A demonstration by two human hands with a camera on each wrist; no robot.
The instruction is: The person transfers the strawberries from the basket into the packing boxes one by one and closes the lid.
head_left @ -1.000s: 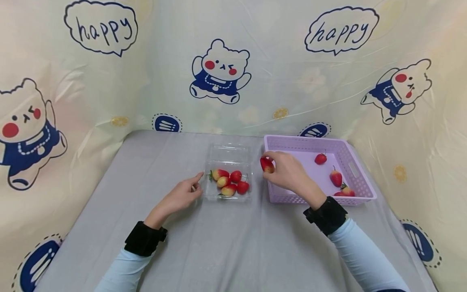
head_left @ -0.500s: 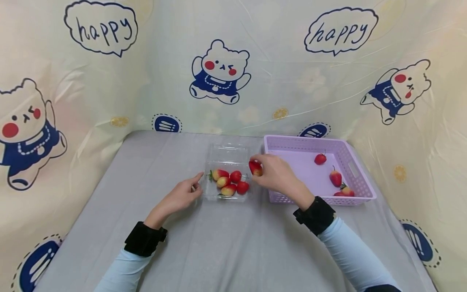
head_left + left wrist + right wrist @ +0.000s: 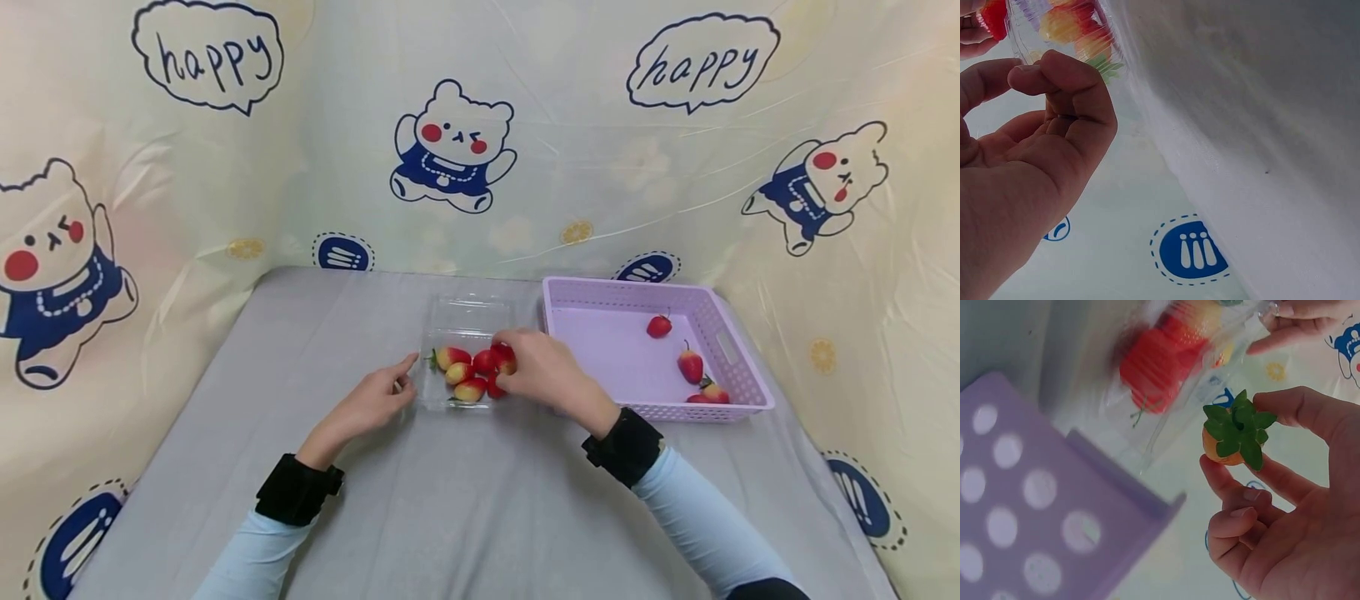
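My right hand (image 3: 547, 373) pinches a strawberry (image 3: 1238, 431) between thumb and fingers; its green leaf cap faces the right wrist camera. In the head view, that strawberry overlaps the right side of a clear plastic box (image 3: 471, 315), whose lid is folded back. Several red and pale-yellow strawberries (image 3: 470, 389) lie in the box. My left hand (image 3: 375, 402) is at the box's left side, index finger pointing at its edge and the other fingers loosely bent. In the left wrist view, the left fingertips (image 3: 1063, 65) are right by the box wall, holding nothing.
A lilac perforated basket (image 3: 622, 287) stands just right of the box, with several strawberries (image 3: 691, 367) toward its right side. Grey cloth (image 3: 450, 500) covers the table. A printed curtain (image 3: 570, 167) hangs behind and along both sides.
My right hand has moved left from the basket's left edge to over the right part of the box, carrying the strawberry. The left hand has stayed in place.
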